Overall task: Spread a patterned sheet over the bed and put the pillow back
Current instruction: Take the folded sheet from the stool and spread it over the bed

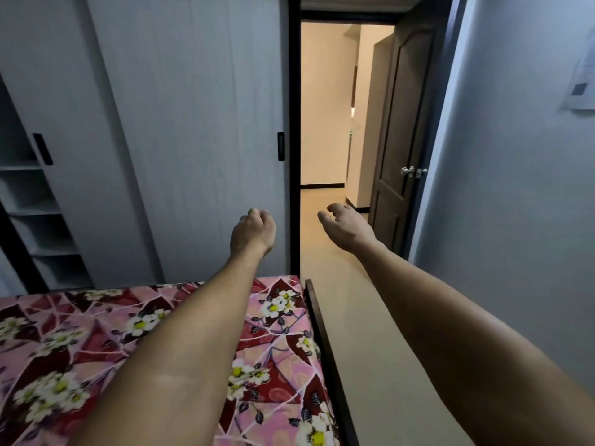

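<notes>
The sheet [96, 342] lies flat over the bed [328, 355], right to its far corner, so the spreading looks done or nearly so. Both arms reach forward past that corner: the left hand [254, 230] has its fingers loosely curled on nothing, and the right hand [346, 228] hangs half-open, also empty. No pillow is in view. The next move probably means finding it, gripping it and laying it on the bed.
</notes>
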The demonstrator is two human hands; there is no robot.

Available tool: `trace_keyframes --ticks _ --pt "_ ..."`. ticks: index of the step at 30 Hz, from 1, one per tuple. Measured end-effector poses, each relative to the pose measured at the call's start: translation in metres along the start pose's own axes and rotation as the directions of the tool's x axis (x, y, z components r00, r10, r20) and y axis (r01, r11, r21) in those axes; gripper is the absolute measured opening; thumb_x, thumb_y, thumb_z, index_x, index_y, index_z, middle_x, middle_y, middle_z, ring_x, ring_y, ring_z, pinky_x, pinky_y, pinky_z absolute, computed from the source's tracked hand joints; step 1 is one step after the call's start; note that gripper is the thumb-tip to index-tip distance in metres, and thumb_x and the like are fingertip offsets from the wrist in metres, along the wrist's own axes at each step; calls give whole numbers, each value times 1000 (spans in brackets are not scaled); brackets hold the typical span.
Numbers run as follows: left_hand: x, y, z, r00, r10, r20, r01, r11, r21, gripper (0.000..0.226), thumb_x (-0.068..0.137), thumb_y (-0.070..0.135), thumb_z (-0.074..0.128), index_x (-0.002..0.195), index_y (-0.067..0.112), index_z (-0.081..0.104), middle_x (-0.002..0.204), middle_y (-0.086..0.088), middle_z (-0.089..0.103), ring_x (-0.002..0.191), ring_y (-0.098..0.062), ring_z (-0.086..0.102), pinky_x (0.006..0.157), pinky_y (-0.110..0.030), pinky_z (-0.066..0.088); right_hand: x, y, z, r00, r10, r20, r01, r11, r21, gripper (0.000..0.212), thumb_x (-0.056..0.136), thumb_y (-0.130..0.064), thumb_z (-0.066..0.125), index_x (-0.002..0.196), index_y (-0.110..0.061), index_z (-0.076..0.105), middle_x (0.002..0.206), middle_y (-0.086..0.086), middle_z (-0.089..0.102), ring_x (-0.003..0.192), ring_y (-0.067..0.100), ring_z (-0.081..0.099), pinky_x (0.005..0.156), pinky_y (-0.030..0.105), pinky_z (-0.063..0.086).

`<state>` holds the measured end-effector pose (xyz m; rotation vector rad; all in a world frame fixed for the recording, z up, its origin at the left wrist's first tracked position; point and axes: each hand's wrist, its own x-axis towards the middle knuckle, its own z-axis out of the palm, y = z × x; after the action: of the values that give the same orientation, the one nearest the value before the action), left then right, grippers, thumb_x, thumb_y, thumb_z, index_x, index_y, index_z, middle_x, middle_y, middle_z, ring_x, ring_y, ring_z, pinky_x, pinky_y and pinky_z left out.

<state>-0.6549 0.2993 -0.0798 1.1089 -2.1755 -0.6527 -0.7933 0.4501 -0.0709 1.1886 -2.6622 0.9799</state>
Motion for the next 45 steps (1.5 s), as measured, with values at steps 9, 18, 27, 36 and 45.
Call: trace_keyframes --ticks 9,18,27,36,45 --pt "11 -84 -82 984 -121 -129 127 991 38 50 106 37 25 136 9 53 137 -22 57 125 -39 53 100 -40 41 4 -101 63 990 -121 66 119 992 34 62 100 -55 36 148 -16 46 150 12 47 131 32 50 106 48 44" --pt "3 -167 -161 941 -212 -262 238 969 71 47 105 36 27 131 12 57 132 -18 61 119 -38 57 96 -40 44 -6 -201 124 955 -256 148 241 964 110 61 100 -54 35 147 -16 47 150 13 47 129 33 52 106 48 44" --pt "-26 -231 -229 878 -303 -371 367 923 113 48 106 35 23 135 12 53 133 -16 60 118 -35 56 87 -36 39 -21 -286 177 879 -419 226 378 903 204 60 103 -54 34 147 -15 46 149 14 49 130 33 52 105 47 45" --pt "-53 -294 -293 760 -389 -521 521 844 130 49 105 38 23 133 12 55 130 -16 61 116 -36 58 94 -40 45 -35 -369 244 745 -593 306 502 800 329 60 102 -57 34 143 -16 49 145 13 54 125 32 56 104 49 48" --pt "-77 -335 -344 605 -442 -662 653 751 96 50 106 40 22 132 12 55 124 -15 62 111 -34 59 82 -37 42 -47 -452 284 572 -755 320 610 653 449 65 98 -60 31 142 -16 51 143 14 55 121 34 58 102 49 48"
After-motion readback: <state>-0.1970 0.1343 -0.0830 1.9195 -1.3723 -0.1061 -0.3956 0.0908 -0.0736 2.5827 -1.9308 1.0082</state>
